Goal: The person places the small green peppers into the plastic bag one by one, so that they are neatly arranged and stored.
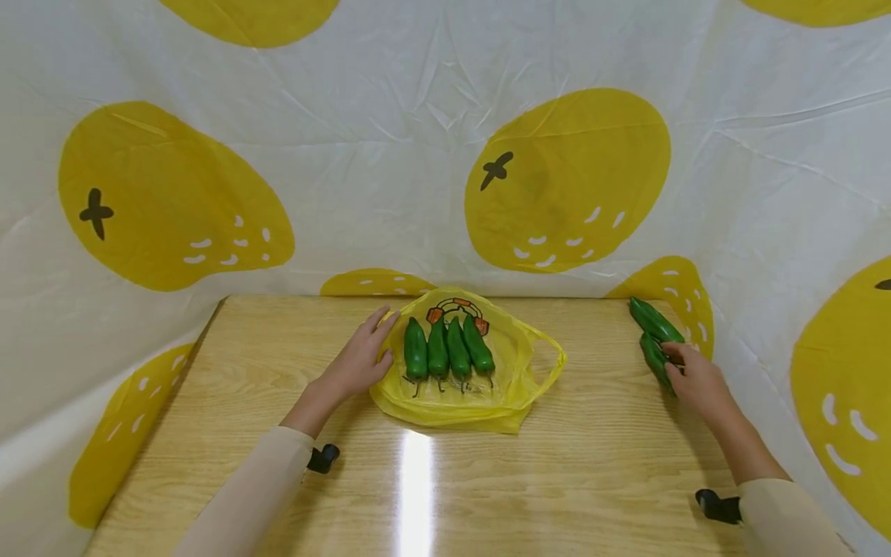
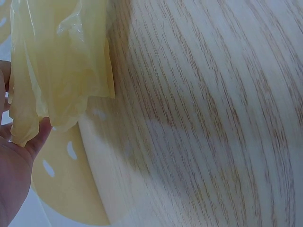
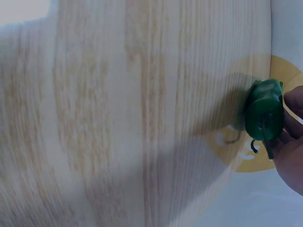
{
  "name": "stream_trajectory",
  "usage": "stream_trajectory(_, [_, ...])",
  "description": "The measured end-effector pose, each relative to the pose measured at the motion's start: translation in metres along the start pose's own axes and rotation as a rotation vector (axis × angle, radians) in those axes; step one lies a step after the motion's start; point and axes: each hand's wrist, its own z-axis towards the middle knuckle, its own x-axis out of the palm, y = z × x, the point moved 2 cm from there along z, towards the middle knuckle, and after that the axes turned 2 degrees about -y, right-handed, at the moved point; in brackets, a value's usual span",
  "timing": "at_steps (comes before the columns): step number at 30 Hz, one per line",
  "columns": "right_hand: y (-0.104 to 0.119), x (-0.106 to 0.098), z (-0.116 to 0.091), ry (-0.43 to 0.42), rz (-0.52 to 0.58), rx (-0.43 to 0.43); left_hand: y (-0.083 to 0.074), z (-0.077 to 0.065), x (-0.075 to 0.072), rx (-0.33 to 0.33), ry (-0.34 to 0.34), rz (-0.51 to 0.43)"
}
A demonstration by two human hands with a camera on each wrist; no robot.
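Observation:
My left hand (image 1: 358, 357) touches the left edge of a yellow plastic bag (image 1: 518, 387), fingers fairly straight. Seen from the left wrist, the thumb (image 2: 42, 132) lies against the bag's thin film. Several green peppers (image 1: 458, 352) lie side by side on the bag, stems toward me. At the table's right end, my right hand (image 1: 699, 383) pinches the nearer of two green peppers (image 1: 654, 357). The other green pepper (image 1: 654, 319) lies just beyond it. In the right wrist view, the pinched pepper (image 3: 262, 116) shows its stem end beside the fingers.
The wooden table (image 1: 557, 487) carries the bag at its far middle. White cloth with yellow fruit prints (image 1: 390, 193) hangs close behind the far edge and along both sides. Light reflects on the tabletop in front of the bag.

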Motion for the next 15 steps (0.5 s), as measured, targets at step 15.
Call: stream_trajectory(15, [-0.0017,0.0037,-0.0052,-0.005,0.030,0.050,0.0030,0.0006,0.0013,0.001,-0.002,0.016])
